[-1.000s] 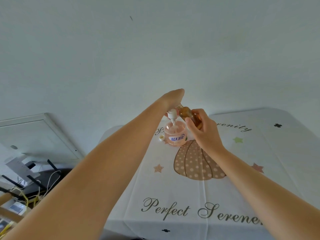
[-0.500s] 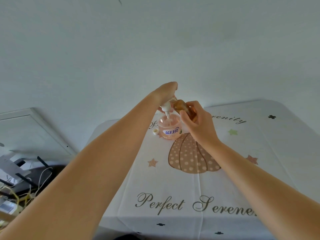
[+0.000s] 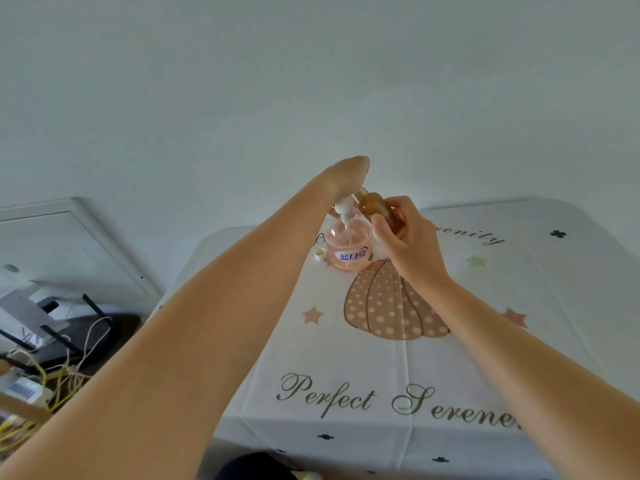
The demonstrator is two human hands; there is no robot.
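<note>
— Any writing?
— Blue Chinese characters on the pink soap bottle; "Perfect Serene" on the tablecloth.
— The brown bottle?
— Tilted above the far end of the table, neck at the pump, with the right hand wrapped round it. The left hand curls over the pump. A white cap lies beside the soap bottle, and bare cloth runs to the near edge.

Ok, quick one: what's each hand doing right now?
Left hand: over the white pump head; fingers mostly hidden, cannot tell.
Right hand: closed, holding the small amber bottle.
</note>
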